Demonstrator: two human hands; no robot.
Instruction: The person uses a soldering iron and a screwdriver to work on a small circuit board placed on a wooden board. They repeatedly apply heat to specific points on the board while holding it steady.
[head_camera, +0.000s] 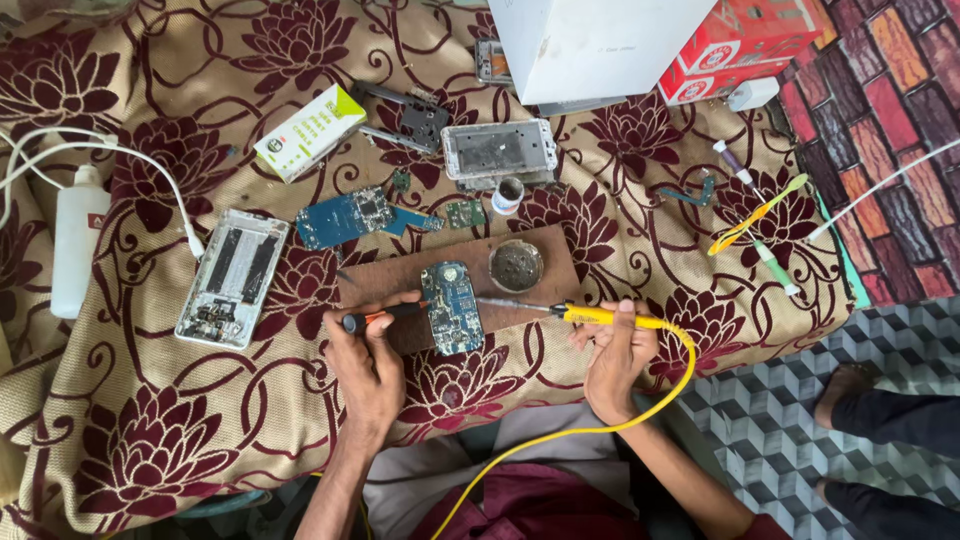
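A beige cloth with dark red flowers covered the surface across most of the frame. At centre lay a flat brown wooden board, and on it, lower centre, a blue rectangular circuit board beside a round metal tin of residue. At left centre sat an opened silver phone frame; another silver phone frame lay at upper centre.

The right hand, lower right of centre, was curled around the yellow-handled soldering iron, its tip reaching toward the circuit board and its yellow cord looping down. The left hand, lower left of centre, pinched a thin black and orange tool that met the board's left edge.

The circuit board looked light, stiff and fragile; its bare edges seemed the safest place to hold it, away from the tiny parts.
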